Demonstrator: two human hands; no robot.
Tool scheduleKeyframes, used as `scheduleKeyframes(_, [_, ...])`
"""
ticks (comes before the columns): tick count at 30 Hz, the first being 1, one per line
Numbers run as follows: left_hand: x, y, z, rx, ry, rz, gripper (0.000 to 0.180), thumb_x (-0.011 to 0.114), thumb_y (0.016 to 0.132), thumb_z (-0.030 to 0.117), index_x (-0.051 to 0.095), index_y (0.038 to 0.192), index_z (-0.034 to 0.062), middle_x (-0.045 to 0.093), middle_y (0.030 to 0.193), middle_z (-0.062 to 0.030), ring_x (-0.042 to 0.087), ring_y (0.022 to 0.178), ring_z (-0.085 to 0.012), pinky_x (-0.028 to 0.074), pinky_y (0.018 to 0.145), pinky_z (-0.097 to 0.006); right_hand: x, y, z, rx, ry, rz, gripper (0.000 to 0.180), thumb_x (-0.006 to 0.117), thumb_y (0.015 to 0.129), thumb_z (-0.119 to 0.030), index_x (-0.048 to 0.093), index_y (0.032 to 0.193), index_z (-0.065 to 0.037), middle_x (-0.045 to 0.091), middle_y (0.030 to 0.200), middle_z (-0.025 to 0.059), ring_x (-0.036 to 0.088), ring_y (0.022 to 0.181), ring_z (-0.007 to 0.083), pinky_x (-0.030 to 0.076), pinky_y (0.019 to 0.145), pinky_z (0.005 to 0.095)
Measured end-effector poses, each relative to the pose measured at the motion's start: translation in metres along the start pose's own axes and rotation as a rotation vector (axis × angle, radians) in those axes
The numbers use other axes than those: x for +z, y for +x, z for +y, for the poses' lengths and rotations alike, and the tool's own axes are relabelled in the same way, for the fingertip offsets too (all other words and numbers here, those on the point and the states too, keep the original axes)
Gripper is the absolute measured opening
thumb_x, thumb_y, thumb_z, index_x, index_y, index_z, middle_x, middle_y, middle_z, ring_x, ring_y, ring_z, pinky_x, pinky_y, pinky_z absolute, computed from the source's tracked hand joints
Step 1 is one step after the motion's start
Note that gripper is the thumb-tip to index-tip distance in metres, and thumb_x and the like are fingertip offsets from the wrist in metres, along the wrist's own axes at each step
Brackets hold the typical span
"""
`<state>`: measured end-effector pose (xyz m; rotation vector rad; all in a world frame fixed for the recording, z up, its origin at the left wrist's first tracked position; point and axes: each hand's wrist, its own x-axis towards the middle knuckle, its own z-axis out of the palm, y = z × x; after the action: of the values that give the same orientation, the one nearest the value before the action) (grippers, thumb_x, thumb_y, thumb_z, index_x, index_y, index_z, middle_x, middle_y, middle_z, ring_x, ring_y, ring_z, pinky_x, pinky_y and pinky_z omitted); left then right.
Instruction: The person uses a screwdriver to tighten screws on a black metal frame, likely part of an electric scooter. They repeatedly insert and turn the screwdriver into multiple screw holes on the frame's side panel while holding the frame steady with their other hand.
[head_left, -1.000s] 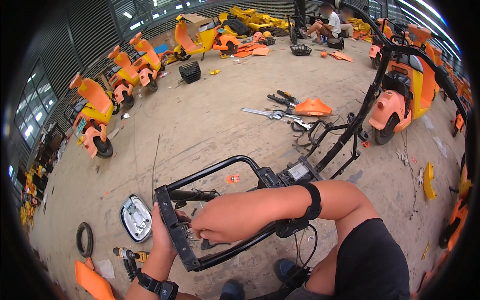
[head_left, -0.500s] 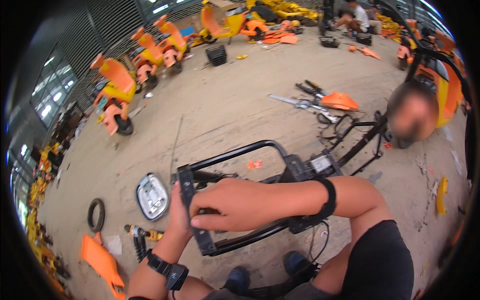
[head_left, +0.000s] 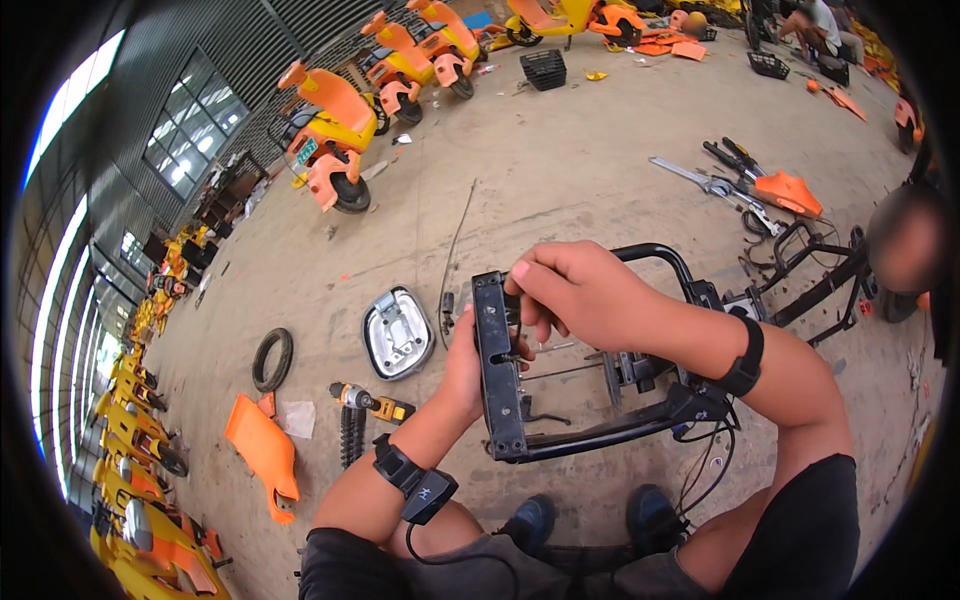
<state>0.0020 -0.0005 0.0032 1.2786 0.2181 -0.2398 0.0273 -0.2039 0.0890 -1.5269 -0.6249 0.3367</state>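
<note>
A black tubular scooter frame stretches across in front of me, its left end closed by a flat black crosspiece with bolt holes. Around the left side of this crosspiece my left hand is wrapped, and its fingertips show on the inner side. My right hand is bent over the far part of the crosspiece from the right, with thumb and fingers drawn together at its inner edge. Whatever these fingers pinch is too small or hidden to tell. A thin dark cable or rod runs inside the frame beneath the right hand.
Left of the frame lie a silver-and-black shell, a yellow cordless power tool, a tyre and an orange panel. Bolt cutters lie beyond it. A person is close at the right; scooters stand behind.
The view has swung left, so the scene sits further right. My right hand has moved from the crosspiece's nearer part to its far part; my left hand keeps hold of it.
</note>
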Motion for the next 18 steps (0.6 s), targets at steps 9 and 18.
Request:
scheduleKeyframes(9, [0.002, 0.001, 0.000, -0.016, -0.028, -0.008, 0.064, 0.022, 0.101, 0.059, 0.055, 0.087, 0.0062, 0.056, 0.075, -0.0090, 0.065, 0.080, -0.0290, 0.053, 0.075, -0.043, 0.002, 0.019, 0.010, -0.047, -0.010, 0.007, 0.034, 0.043, 0.106, -0.024, 0.062, 0.102, 0.004, 0.064, 0.073, 0.0043, 0.061, 0.062, 0.0112, 0.049, 0.059, 0.0274])
scheduleKeyframes(18, [0.008, -0.006, 0.005, 0.029, 0.013, -0.059, 0.069, 0.018, 0.101, 0.061, 0.062, 0.100, 0.0075, 0.064, 0.081, -0.0077, 0.063, 0.080, -0.0211, 0.050, 0.075, -0.036, 0.000, -0.005, 0.002, -0.189, -0.305, -0.109, 0.032, 0.047, 0.101, -0.024, 0.061, 0.092, 0.003, 0.066, 0.075, 0.0165, 0.066, 0.067, 0.0307, 0.053, 0.066, 0.0403])
